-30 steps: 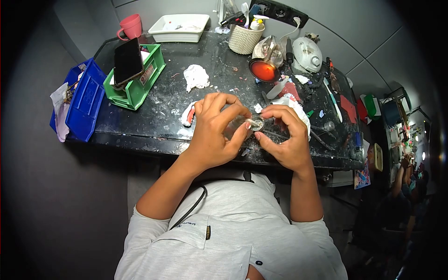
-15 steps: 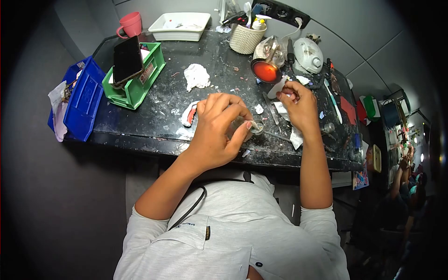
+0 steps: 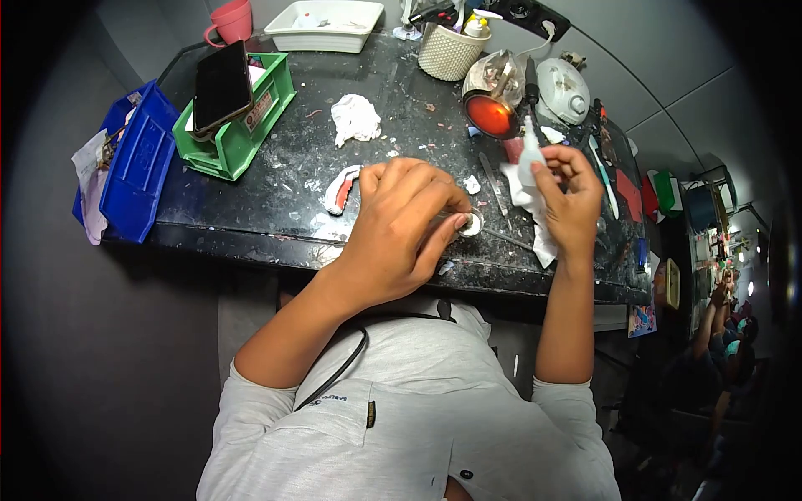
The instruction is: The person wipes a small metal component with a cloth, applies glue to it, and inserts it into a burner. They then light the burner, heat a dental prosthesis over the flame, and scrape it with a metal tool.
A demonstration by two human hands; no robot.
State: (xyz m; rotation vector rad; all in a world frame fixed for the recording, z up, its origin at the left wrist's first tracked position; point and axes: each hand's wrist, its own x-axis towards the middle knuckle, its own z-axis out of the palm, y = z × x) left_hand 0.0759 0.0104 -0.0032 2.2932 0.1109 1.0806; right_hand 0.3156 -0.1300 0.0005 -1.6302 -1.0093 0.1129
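My left hand (image 3: 409, 225) is closed at the table's front edge, thumb and fingers pinched on a small round cup (image 3: 472, 225) that looks white inside. The palm side is hidden. To the right, my right hand (image 3: 571, 200) grips a translucent squeeze bottle (image 3: 530, 160), its narrow nozzle pointing up. A curved white piece with a red band (image 3: 341, 192) lies just left of my left hand. Between the hands are a thin metal blade-like tool (image 3: 494, 188) and crumpled white tissue (image 3: 543, 225), the tissue lying below the bottle.
A green bin (image 3: 242, 125) with a black phone (image 3: 222, 90) on it and a blue bin (image 3: 138, 175) stand at left. A round orange-glowing disc (image 3: 491, 115), white beaded pot (image 3: 451, 54) and white tray (image 3: 322, 25) are behind. Crumpled white material (image 3: 355, 118) lies mid-table.
My right hand has lifted the squeeze bottle and turned it nozzle-up, moving slightly right. My left hand stays at the small cup, whose round top shows more clearly now.
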